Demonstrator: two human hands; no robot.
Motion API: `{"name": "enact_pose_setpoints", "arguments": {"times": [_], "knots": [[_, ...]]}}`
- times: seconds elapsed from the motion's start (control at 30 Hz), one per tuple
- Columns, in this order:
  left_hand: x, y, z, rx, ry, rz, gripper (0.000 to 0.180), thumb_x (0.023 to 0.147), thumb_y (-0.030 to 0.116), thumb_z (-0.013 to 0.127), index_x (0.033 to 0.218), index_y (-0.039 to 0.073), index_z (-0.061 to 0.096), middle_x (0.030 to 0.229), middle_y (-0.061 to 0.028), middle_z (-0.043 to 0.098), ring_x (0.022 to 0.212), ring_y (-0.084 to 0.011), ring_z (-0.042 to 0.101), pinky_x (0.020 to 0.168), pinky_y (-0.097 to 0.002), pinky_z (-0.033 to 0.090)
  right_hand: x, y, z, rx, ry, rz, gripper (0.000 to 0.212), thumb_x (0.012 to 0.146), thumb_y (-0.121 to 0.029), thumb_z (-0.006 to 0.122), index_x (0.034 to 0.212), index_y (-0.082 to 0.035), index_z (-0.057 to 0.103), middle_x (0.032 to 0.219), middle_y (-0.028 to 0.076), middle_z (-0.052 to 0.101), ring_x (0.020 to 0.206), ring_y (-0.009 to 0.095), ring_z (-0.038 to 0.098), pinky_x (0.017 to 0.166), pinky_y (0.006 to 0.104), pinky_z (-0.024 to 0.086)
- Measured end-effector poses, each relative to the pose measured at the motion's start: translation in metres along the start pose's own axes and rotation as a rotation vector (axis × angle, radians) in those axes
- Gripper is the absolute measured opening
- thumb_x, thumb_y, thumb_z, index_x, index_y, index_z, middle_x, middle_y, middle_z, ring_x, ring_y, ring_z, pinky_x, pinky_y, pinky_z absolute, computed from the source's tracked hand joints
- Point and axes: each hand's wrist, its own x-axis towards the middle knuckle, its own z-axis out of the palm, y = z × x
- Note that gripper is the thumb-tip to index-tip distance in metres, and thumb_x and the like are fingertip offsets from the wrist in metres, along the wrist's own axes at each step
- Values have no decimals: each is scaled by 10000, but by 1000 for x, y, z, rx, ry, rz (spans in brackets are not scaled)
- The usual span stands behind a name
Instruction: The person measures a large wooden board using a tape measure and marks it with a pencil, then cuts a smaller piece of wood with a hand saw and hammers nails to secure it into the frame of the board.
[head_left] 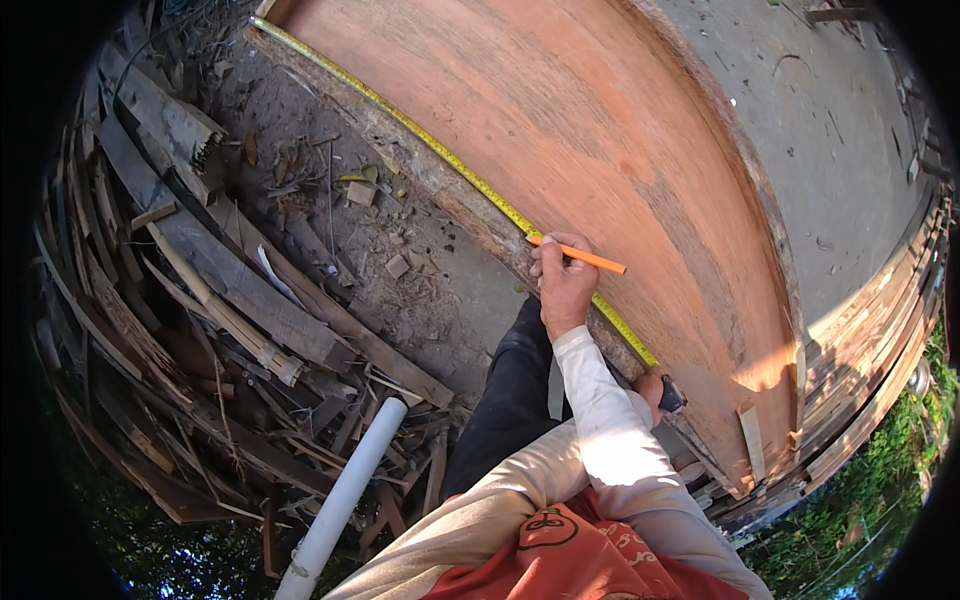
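The left hand (650, 391) is at the case of the tape measure (674, 397), low on the wooden panel (600, 120); the right sleeve (608, 415) partly covers it, so its fingers' grip cannot be confirmed. Further out, the right hand (566, 285) has its fingers pinching an orange pencil (602, 262), tip at the yellow blade (430, 145). Assessment: the blade is laid out to the panel's far left corner; marking appears under way, with no finished mark discernible. Surface: reddish-brown, dark-streaked, with raised edges. Surroundings: outdoor yard; white pipe (345, 500) and scrap wood (190, 250) left, concrete floor (840, 130) beyond the panel.
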Motion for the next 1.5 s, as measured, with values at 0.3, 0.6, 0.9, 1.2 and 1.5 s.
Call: {"name": "enact_pose_setpoints", "arguments": {"times": [0.3, 0.6, 0.9, 1.2, 1.5], "knots": [[0, 5, -2, 5, -4, 3, 375, 1000, 455, 487, 1093, 105, 584, 934, -113, 665, 810, -284, 686, 697, -513, 566, 2, 1, 6, 2, 1, 5, 92, 965, -112, 644, 984, -26, 616, 791, 58, 672, 569, 75, 564, 487, 225, 422], [3, 3, -1, 17, -1, 2, 374, 999, 453, 487, 1099, 106, 585, 945, -112, 668, 819, -281, 687, 712, -508, 565, 6, 0, 6, -23, -1, -2, 129, 958, -105, 650, 989, 18, 628, 824, 78, 696, 667, 88, 636, 568, 241, 530], [14, -3, -1, 82, 7, 25, 372, 998, 451, 487, 1104, 108, 585, 956, -111, 670, 827, -277, 688, 727, -502, 563, 13, -3, -2, 52, -10, 30, 97, 967, -103, 641, 992, -10, 628, 803, 66, 669, 594, 78, 565, 523, 228, 449], [-2, 2, 18, 58, 27, -26, 365, 997, 459, 471, 1137, 146, 595, 1001, -82, 679, 852, -239, 687, 749, -460, 551, 28, -11, -11, 84, -27, 109, 102, 967, -99, 630, 987, 1, 626, 793, 73, 657, 581, 80, 549, 528, 230, 461], [1, 0, 21, 28, -25, -26, 365, 1001, 480, 475, 1110, 165, 624, 970, -45, 682, 834, -216, 686, 683, -448, 548, 33, -10, -11, 12, -47, 57, 114, 962, -125, 628, 968, -11, 625, 808, 49, 671, 605, 75, 574, 534, 238, 465]]}}
